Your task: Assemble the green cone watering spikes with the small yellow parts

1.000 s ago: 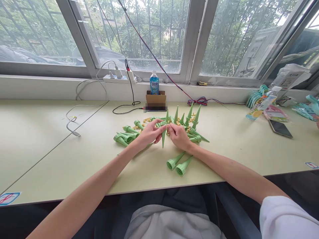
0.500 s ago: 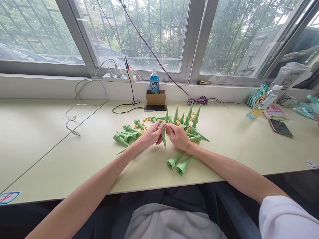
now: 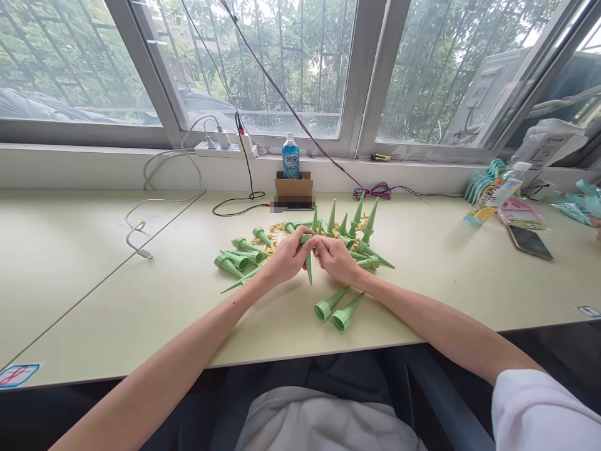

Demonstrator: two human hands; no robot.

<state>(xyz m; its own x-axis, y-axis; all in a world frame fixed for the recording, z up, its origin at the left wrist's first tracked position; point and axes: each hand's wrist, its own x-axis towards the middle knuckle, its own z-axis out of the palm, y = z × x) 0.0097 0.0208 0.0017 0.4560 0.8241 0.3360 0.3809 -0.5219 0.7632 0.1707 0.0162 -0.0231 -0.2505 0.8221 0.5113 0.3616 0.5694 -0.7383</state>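
My left hand (image 3: 287,255) is closed around a green plastic watering spike (image 3: 308,268), its point hanging downward and its wide threaded end near my fingertips. Against it, my right hand (image 3: 334,258) has its thumb and fingers pinched together; whatever sits in that pinch is too small or hidden to make out. Behind both hands, several green spikes (image 3: 370,222) stand point up. More green spikes (image 3: 241,259) lie to the left, with small yellow plastic pieces (image 3: 275,237) scattered among them. Two loose spikes (image 3: 345,318) rest nearer me, open ends facing me.
A blue-liquid bottle (image 3: 290,160) stands in a small cardboard box (image 3: 293,186) by the window. Cables (image 3: 375,190) and a power strip (image 3: 220,149) are at the back. On the right are a phone (image 3: 529,242), a tilted drink bottle (image 3: 498,193) and green hangers (image 3: 486,178).
The held spike has dropped very slightly and turned a little in my left hand. My right hand keeps its pinch beside it; the pieces on the table stay put.
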